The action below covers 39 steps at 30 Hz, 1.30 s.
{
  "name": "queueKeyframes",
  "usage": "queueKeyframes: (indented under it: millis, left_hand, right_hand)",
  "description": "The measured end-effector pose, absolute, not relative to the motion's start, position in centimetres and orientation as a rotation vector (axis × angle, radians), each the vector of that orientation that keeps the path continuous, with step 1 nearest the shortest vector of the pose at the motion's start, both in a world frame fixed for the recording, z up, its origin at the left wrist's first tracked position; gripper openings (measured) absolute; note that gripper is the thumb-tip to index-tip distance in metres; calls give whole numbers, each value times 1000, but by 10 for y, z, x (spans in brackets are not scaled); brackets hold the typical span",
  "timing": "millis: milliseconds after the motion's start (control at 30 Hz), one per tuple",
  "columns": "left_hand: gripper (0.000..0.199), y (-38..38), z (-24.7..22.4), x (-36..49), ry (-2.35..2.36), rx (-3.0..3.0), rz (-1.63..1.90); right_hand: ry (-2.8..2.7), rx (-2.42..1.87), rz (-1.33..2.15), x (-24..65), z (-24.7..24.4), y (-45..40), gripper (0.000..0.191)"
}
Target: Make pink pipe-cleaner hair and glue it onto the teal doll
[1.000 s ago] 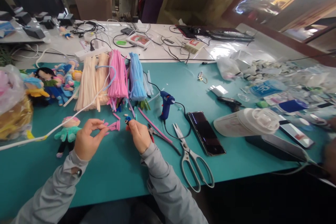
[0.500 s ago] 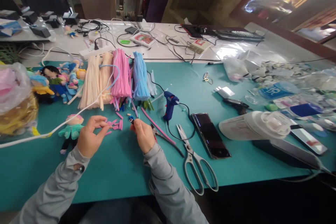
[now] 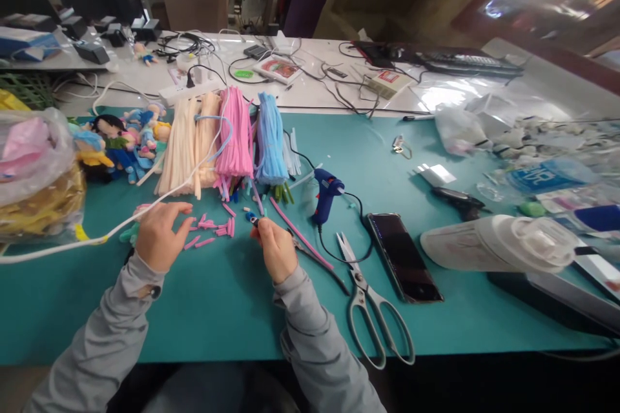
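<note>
My left hand (image 3: 162,237) is over the table with thumb and forefinger apart and nothing visible between them. It partly covers a small doll in teal clothes (image 3: 130,233). Just right of it lie several short cut pink pieces (image 3: 207,222) of fuzzy stem. My right hand (image 3: 277,249) pinches a small dark piece (image 3: 255,222) between thumb and fingers; its kind is unclear. A little blue bit (image 3: 249,213) shows just beyond its tip. Beside this hand a pair of pliers (image 3: 301,246) rests on the table, partly hidden.
Bundles of beige (image 3: 179,148), pink (image 3: 236,135) and blue fuzzy stems (image 3: 271,139) stand behind my hands. To the right are a blue glue gun (image 3: 327,197), scissors (image 3: 361,284), a phone (image 3: 403,258) and a white bottle (image 3: 489,242). A white cable (image 3: 145,210) crosses the left side.
My left hand has opened its thumb and forefinger and drawn back from the pink pieces, now covering more of the doll. My right hand keeps its pinch. The whole view has shifted slightly.
</note>
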<state>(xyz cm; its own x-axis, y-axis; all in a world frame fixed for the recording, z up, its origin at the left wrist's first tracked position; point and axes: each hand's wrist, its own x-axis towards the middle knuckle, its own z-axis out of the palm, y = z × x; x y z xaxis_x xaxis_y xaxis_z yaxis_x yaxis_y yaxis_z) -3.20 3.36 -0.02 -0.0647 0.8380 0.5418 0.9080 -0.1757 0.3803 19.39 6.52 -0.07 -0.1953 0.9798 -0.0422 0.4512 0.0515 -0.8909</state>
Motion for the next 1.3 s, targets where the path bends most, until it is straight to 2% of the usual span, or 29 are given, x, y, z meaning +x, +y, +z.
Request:
queueKeyframes:
  millis: [233,500,667,900,1067,1300]
  left_hand:
    - [12,35,9,-38,-1968,-1966,-1118]
    - [15,37,1,-38,-2022,-2122,-1100]
    - [18,36,1,-39,-2000,-2244,-882]
    - [20,36,-4,-28,-1978,-2337,-889]
    - [16,36,-6,-25,-1927,-2323,-920]
    - [22,39,-9,-28,-2007,-2278,-835]
  right_hand:
    - [-1675,-1427,1116,195,-1,66,70]
    - [-1547,-1367,1258,195,0,67,73]
    - [-1552,-1370,1269,196,0,68,62]
    - [-1597,-1390,1216,196,2,68,46]
    - [-1608,-1391,1215,196,5,68,43]
    - [-1611,-1373,1191,194,3,68,42]
